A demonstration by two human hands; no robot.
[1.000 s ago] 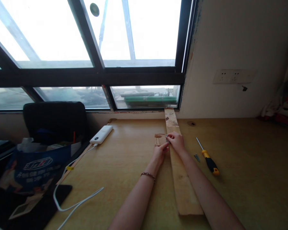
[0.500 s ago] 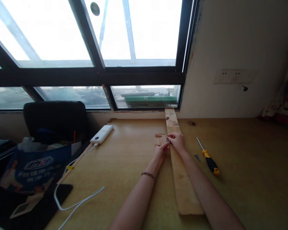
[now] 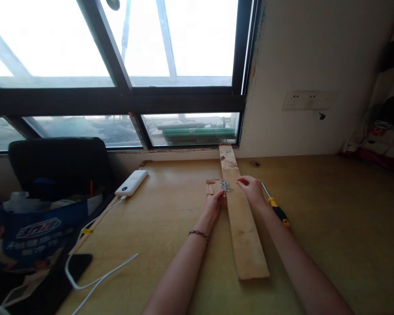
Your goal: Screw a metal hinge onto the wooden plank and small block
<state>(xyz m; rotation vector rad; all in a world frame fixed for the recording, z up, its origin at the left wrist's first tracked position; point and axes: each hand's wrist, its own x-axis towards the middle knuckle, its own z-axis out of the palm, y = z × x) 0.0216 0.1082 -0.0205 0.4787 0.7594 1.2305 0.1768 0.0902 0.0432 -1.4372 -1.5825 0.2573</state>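
Note:
A metal hinge (image 3: 225,186) spans the seam between a small wood block (image 3: 213,187) and a long wooden board (image 3: 246,232). At the hinge's near edge, my left hand (image 3: 214,204) is closed, with thumb and fingertips pinching it; the exact grip is partly hidden. My right hand (image 3: 252,187) hovers over the board's right edge, apart from the hinge. Its thumb and forefinger are pinched, and whatever is between them is too small to make out. Just right of that hand lies a screwdriver (image 3: 279,212) with a yellow and black handle, its shaft pointing away.
A white power bank (image 3: 131,183) with a white cable (image 3: 100,280) lies at the table's left edge. Beyond that edge stand a black chair (image 3: 61,170) and a blue bag (image 3: 36,236). The board's far end reaches the window sill. A wall socket (image 3: 307,100) is at the right.
My right hand has moved right, off the hinge, which now shows fully. My left hand stays at the hinge. The loose screws by the screwdriver are now out of sight near my right arm.

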